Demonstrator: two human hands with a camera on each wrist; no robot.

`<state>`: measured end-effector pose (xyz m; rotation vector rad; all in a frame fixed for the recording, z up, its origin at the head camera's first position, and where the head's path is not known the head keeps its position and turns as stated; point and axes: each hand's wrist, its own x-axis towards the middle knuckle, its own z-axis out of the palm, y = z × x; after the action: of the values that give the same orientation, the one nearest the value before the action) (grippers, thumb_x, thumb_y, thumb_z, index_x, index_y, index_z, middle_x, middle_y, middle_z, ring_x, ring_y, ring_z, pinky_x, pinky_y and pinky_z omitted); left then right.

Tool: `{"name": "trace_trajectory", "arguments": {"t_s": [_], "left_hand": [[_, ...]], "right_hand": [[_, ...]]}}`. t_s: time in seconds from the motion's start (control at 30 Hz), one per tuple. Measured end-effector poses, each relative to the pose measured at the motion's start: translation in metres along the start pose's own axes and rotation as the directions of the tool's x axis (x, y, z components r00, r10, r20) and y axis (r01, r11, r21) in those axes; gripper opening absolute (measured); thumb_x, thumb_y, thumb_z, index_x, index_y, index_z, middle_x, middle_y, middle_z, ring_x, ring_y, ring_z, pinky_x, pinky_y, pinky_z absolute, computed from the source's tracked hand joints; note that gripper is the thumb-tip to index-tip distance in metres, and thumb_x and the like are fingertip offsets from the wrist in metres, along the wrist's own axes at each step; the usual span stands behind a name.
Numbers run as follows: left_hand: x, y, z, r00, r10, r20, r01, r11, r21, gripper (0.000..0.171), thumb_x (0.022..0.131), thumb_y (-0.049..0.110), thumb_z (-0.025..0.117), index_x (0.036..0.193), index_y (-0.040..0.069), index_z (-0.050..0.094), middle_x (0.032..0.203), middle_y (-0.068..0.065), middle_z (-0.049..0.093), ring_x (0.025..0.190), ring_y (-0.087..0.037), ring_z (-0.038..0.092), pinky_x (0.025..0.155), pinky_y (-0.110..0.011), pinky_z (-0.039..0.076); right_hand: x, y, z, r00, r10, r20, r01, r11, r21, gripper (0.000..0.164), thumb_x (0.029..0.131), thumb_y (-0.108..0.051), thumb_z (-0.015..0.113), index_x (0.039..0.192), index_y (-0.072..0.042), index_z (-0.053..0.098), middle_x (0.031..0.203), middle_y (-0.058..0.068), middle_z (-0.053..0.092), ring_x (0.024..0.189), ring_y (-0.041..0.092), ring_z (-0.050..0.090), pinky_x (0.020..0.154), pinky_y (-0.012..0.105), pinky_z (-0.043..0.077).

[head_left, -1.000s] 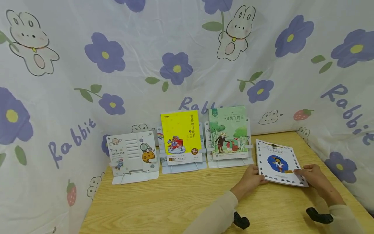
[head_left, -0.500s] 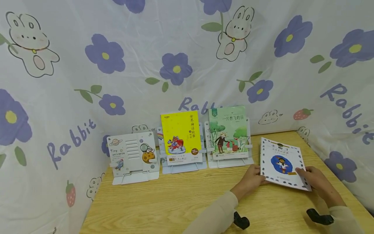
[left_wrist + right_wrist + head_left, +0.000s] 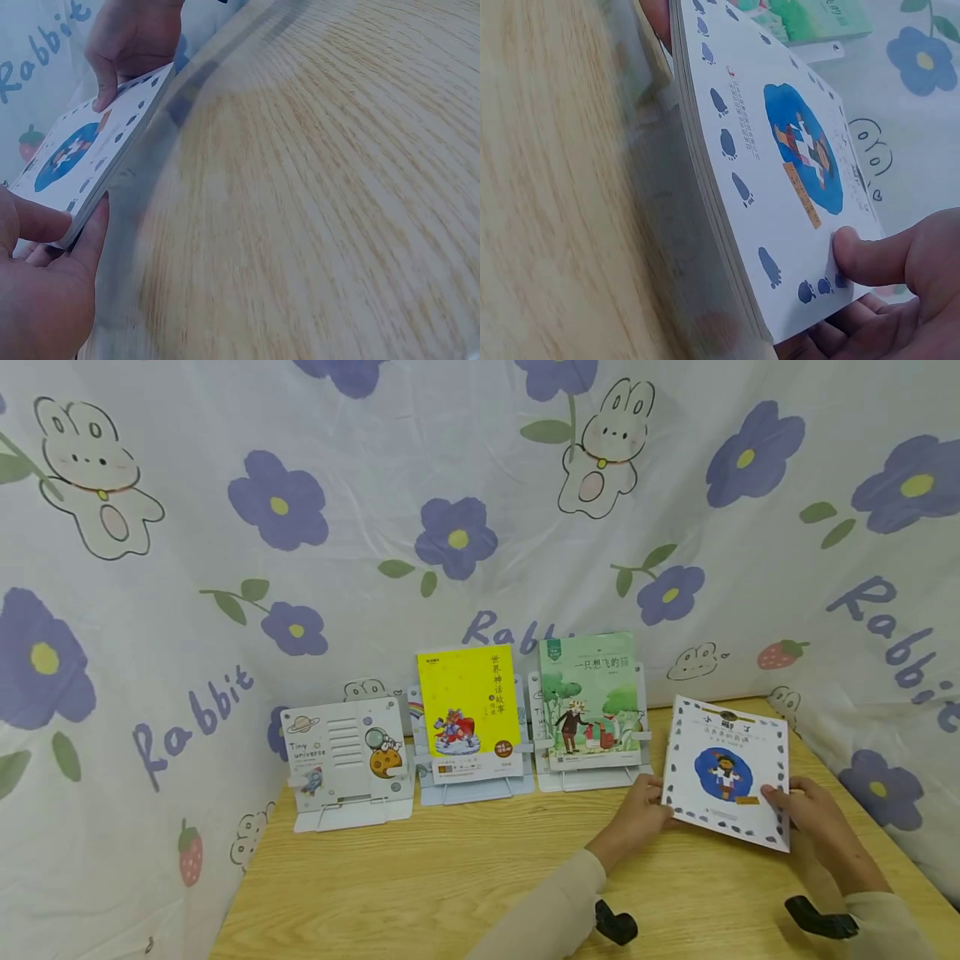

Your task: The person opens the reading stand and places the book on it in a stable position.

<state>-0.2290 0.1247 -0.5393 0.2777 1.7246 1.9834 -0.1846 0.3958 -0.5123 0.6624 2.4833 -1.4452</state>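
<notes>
Between my two hands, a white book [image 3: 727, 772] with a footprint border and a blue oval picture is held tilted above the table's right side. My left hand [image 3: 637, 818] pinches its lower left corner, thumb on the cover and fingers beneath, as the left wrist view shows. At the right edge my right hand [image 3: 817, 822] grips the book, thumb [image 3: 877, 255] pressed on the cover and fingers curled under it. Just left of the book, a green book [image 3: 592, 702] stands on a white book stand [image 3: 637, 777].
A yellow book [image 3: 465, 710] stands on another stand in the middle. Farther left is a bookless white stand [image 3: 348, 752] printed with an astronaut. Behind the wooden table [image 3: 420, 885] hangs a white curtain [image 3: 360, 452] with rabbits and purple flowers.
The white book has been raised and tipped more upright, its top edge now higher. Both hands keep their hold on it and have shifted only slightly.
</notes>
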Motion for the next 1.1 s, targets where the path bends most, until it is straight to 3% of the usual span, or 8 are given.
{"name": "trace_trajectory", "arguments": {"t_s": [0.23,0.37,0.53,0.77,0.93,1.1], "left_hand": [[0.000,0.006,-0.014,1.000,0.023,-0.014,-0.022,0.998,0.057,0.045,0.097,-0.009,0.058,0.137,0.010,0.055,0.141,-0.015,0.063,0.109,-0.019,0.067,0.101,-0.048,0.060],[-0.001,0.011,-0.023,0.999,0.043,-0.025,-0.040,0.994,0.100,0.051,0.094,-0.006,0.061,0.140,0.014,0.057,0.141,-0.011,0.067,0.109,-0.014,0.068,0.099,-0.044,0.060],[-0.003,0.019,-0.035,0.997,0.065,-0.043,-0.059,0.990,0.131,0.049,0.097,0.004,0.063,0.144,0.016,0.057,0.134,-0.008,0.071,0.109,-0.012,0.068,0.100,-0.041,0.057],[-0.007,0.026,-0.057,0.992,0.087,-0.092,-0.078,0.992,0.097,0.031,0.106,0.020,0.064,0.136,0.011,0.066,0.122,-0.006,0.075,0.105,-0.012,0.069,0.095,-0.035,0.057],[-0.008,0.031,-0.075,0.989,0.109,-0.099,-0.099,0.990,0.099,0.037,0.107,0.023,0.065,0.139,0.007,0.064,0.125,-0.008,0.073,0.109,-0.013,0.068,0.098,-0.035,0.058],[-0.011,0.037,-0.094,0.985,0.137,-0.104,-0.121,0.981,0.149,0.041,0.108,0.027,0.065,0.145,0.009,0.062,0.135,-0.008,0.068,0.121,-0.017,0.066,0.102,-0.037,0.057]], "right_hand": [[-0.003,-0.012,0.007,0.996,-0.062,-0.070,0.062,0.998,-0.006,0.074,0.111,-0.050,0.047,0.149,0.012,0.031,0.143,0.039,0.047,0.117,0.042,0.056,0.091,0.047,0.045],[-0.005,-0.021,0.013,0.988,-0.115,-0.104,0.114,0.993,-0.009,0.069,0.111,-0.046,0.049,0.147,0.011,0.035,0.135,0.035,0.059,0.098,0.021,0.066,0.080,0.034,0.048],[-0.009,-0.034,0.024,0.979,-0.163,-0.121,0.168,0.985,0.027,0.065,0.112,-0.039,0.052,0.148,0.012,0.035,0.125,0.028,0.069,0.083,0.000,0.063,0.071,0.023,0.051],[-0.012,-0.049,0.044,0.971,-0.201,-0.127,0.212,0.974,0.080,0.060,0.112,-0.036,0.054,0.148,0.009,0.037,0.119,0.019,0.073,0.081,-0.002,0.065,0.070,0.024,0.053],[-0.015,-0.061,0.059,0.971,-0.209,-0.120,0.221,0.969,0.106,0.058,0.112,-0.034,0.054,0.149,0.007,0.038,0.129,0.028,0.069,0.084,-0.001,0.066,0.072,0.023,0.054],[-0.016,-0.071,0.073,0.966,-0.232,-0.111,0.245,0.962,0.124,0.056,0.113,-0.033,0.054,0.150,0.006,0.038,0.136,0.034,0.064,0.086,0.003,0.068,0.071,0.023,0.057]]}}
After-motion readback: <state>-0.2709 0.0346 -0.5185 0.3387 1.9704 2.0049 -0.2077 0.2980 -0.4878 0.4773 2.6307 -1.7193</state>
